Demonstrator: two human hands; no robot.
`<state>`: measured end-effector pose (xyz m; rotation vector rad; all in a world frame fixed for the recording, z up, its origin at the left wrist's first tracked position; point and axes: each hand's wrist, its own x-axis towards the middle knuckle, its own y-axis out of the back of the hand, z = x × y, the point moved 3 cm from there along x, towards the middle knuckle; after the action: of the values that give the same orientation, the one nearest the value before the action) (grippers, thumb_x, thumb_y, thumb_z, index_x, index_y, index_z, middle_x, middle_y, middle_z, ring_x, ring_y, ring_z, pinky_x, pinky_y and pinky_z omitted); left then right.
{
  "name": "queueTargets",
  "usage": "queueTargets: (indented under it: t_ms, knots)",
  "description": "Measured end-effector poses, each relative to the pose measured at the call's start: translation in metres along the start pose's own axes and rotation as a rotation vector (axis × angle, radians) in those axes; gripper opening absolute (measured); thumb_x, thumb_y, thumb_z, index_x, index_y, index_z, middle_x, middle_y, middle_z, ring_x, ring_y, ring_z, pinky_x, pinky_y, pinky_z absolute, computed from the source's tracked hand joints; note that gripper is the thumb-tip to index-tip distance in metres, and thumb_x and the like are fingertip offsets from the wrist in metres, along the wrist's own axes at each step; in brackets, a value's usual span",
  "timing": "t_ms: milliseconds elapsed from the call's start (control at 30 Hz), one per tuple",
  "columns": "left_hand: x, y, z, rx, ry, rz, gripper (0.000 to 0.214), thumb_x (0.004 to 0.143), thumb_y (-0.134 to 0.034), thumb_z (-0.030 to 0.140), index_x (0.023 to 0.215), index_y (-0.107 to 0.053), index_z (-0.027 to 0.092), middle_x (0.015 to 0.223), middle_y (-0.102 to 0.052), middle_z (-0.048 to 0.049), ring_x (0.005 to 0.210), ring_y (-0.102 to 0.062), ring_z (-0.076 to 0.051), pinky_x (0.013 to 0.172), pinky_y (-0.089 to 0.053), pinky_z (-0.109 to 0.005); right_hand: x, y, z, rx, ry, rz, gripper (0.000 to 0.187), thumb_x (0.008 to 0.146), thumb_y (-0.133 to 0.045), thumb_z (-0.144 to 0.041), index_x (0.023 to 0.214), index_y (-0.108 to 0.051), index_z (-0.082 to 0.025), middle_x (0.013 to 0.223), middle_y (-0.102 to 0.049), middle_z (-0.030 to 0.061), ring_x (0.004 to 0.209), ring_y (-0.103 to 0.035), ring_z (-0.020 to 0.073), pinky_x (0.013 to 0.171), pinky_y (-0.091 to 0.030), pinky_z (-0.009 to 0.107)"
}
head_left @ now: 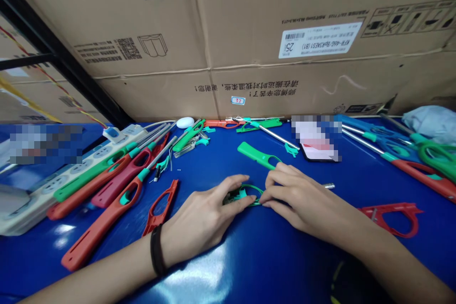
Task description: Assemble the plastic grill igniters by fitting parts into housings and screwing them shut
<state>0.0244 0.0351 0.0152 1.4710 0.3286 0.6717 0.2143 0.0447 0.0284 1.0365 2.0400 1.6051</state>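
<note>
Near the middle of the table my left hand [213,206] is closed round a green lighter casing half [253,186], thumb and index finger at its ring-shaped end. A teal trigger piece [242,194] shows inside it, while the rest is hidden under the fingers. My right hand [302,194] pinches at the ring's right edge; any small part between those fingertips is hidden. Just beyond the right knuckles lies another green casing half [254,154], partly covered by that hand. A short metal tube end [329,186] pokes out behind the right hand.
Several long-necked lighters [103,223] lie along a white power strip [76,168] at left. Red casing halves [160,206] flank both arms. A phone [318,147], loose parts [192,145] and more lighters [420,173] lie farther out. A cardboard box [171,99] stands behind.
</note>
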Motion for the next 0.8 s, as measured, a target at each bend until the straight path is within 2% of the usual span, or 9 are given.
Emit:
queueTargets:
  t_ms: [100, 233, 533, 667, 800]
  knots:
    - [0.0012, -0.0003, 0.0007, -0.004, -0.037, -0.023, 0.042, 0.095, -0.039, 0.016, 0.135, -0.042, 0.026, 0.132, -0.05, -0.0082, 0.108, -0.061, -0.018, 0.083, -0.057, -0.03, -0.0002, -0.0004, 0.0008, -0.008, 0.003, 0.002, 0.015, 0.087, -0.054, -0.015, 0.086, -0.068, -0.021, 0.086, -0.058, 0.0031, 0.093, -0.054, 0.0202, 0.097, -0.041, 0.044]
    - [0.0006, -0.0019, 0.0019, 0.032, -0.091, -0.022, 0.041, 0.095, -0.039, 0.014, 0.135, -0.042, 0.019, 0.125, -0.056, -0.0099, 0.122, -0.051, -0.021, 0.094, -0.052, -0.033, 0.0002, 0.0002, 0.0, 0.001, 0.008, 0.016, 0.016, 0.087, -0.054, -0.014, 0.086, -0.068, -0.021, 0.085, -0.058, 0.0028, 0.092, -0.054, 0.0197, 0.096, -0.041, 0.043]
    - [0.0025, 0.0016, 0.003, 0.071, -0.113, 0.034, 0.034, 0.094, -0.037, 0.011, 0.124, -0.051, 0.014, 0.121, -0.06, -0.0122, 0.11, -0.061, -0.022, 0.086, -0.057, -0.034, -0.0006, -0.0016, -0.0017, 0.033, -0.006, 0.018, 0.014, 0.087, -0.055, -0.014, 0.086, -0.067, -0.022, 0.085, -0.058, 0.0013, 0.09, -0.055, 0.0178, 0.098, -0.039, 0.041]
    - [0.0024, 0.0021, 0.0011, 0.033, -0.094, -0.002, 0.035, 0.094, -0.04, 0.013, 0.126, -0.05, 0.019, 0.122, -0.059, -0.0096, 0.106, -0.063, -0.02, 0.082, -0.058, -0.032, 0.0003, -0.0014, -0.001, 0.046, 0.006, 0.029, 0.014, 0.087, -0.055, -0.014, 0.085, -0.067, -0.022, 0.085, -0.059, 0.0013, 0.089, -0.056, 0.0176, 0.095, -0.041, 0.039]
    - [0.0007, 0.001, 0.0016, 0.068, -0.114, 0.014, 0.037, 0.093, -0.039, 0.013, 0.129, -0.048, 0.017, 0.123, -0.058, -0.0111, 0.109, -0.061, -0.022, 0.084, -0.057, -0.033, 0.0014, 0.0007, -0.0003, 0.061, -0.007, 0.025, 0.013, 0.086, -0.057, -0.015, 0.083, -0.068, -0.021, 0.084, -0.059, 0.0017, 0.089, -0.055, 0.018, 0.091, -0.042, 0.038]
